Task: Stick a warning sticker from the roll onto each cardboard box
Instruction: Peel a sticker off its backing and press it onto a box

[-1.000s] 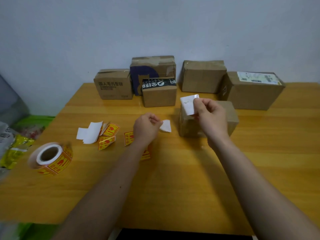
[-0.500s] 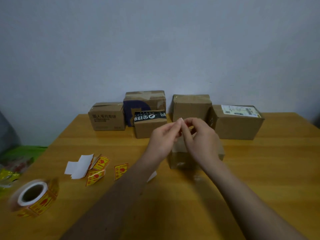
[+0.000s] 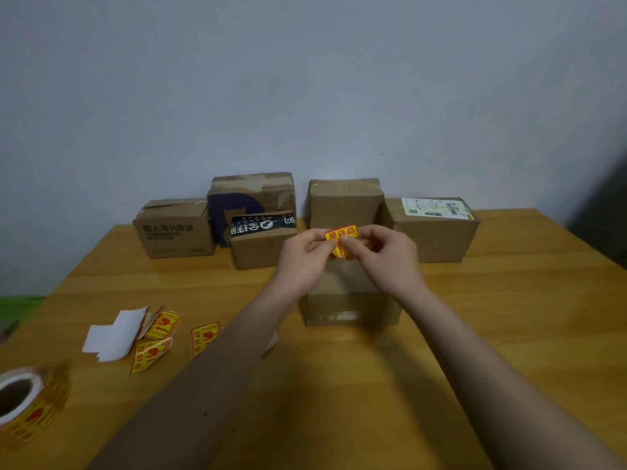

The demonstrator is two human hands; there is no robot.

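Left hand [image 3: 307, 254] | right hand [image 3: 383, 256] | both pinch sticker [image 3: 341, 232] | apparently above box [image 3: 349, 307]

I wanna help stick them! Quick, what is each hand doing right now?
Left hand: fingers pinch the yellow warning sticker.
Right hand: fingers pinch the same sticker, held above the nearest cardboard box.

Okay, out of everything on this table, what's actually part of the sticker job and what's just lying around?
Part of the job: sticker pinched by left hand and right hand; nearest box; back boxes; sticker roll.

Lying about: white backing paper; loose stickers.
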